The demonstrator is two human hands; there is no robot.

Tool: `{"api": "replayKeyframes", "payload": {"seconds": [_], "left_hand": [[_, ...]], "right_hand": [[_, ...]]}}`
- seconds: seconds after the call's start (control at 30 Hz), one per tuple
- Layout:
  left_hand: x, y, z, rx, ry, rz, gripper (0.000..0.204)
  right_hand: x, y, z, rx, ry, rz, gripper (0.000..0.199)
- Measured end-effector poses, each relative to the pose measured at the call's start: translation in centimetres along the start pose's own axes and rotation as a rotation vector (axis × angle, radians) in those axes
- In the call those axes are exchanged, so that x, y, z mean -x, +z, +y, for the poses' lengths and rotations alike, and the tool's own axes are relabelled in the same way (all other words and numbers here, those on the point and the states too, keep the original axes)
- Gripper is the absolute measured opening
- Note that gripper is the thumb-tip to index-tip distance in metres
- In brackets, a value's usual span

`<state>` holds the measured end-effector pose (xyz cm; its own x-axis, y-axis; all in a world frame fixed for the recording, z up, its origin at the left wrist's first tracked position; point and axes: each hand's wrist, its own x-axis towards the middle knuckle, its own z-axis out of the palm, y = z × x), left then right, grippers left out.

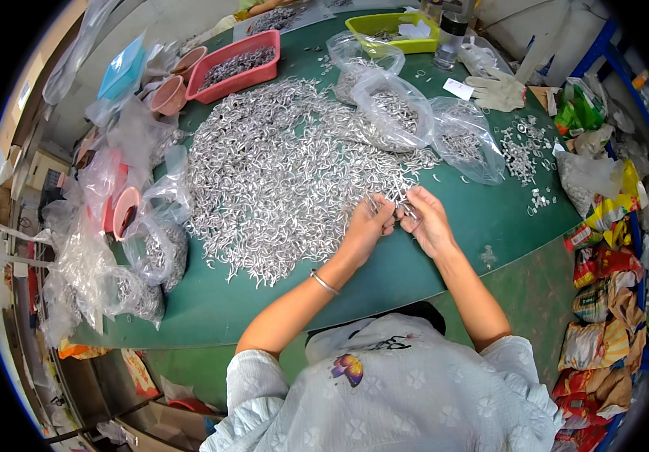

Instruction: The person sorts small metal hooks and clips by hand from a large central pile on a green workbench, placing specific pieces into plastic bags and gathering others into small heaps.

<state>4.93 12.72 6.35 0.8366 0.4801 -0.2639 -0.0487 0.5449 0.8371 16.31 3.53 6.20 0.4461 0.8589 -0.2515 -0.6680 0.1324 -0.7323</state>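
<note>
Silvery stuff: a huge heap of small bent metal clips (287,162) spread over the middle of the table, running right up to both hands.
Table: green mat top (482,218), bare along the near edge and to the right of the hands.
Left hand (368,224): fingers curled closed at the heap's right-hand edge, pinching a few of the clips; thin metal bangle (324,282) on that wrist.
Right hand (426,218): just beside the left one, fingertips nearly meeting it, thumb and fingers closed on a small clip piece (402,202) held between the two hands. Too tiny to say exactly how it sits.
Bags: clear plastic bags (396,105) part full of the same metal bits, sitting just behind the heap, and a whole bunch more crumpled ones (143,248) along the left edge.
Trays: pink tray (235,66) with dark metal parts at the far left, yellow-green tray (392,32) at the far end.
Other bits: white work glove (496,90) lying far right, near a smaller scatter of loose pieces (524,151).
Right edge: pile of colourful snack-type wrappers (603,301) stacked down the side.
Person: pale patterned top with a butterfly print (348,369), bottom of the view.
</note>
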Motion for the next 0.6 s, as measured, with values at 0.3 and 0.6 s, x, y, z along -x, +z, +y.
{"api": "replayKeyframes", "payload": {"seconds": [0.3,0.6], "left_hand": [[0.1,1.7,0.5,-0.886,0.187,0.017,0.022],[-8.9,8.8,2.0,-0.101,-0.083,-0.241,0.032]], "right_hand": [[1.0,-0.6,0.0,-0.043,-0.099,0.13,0.019],[-2.4,-7.1,-6.1,-0.379,-0.194,0.253,0.016]]}}
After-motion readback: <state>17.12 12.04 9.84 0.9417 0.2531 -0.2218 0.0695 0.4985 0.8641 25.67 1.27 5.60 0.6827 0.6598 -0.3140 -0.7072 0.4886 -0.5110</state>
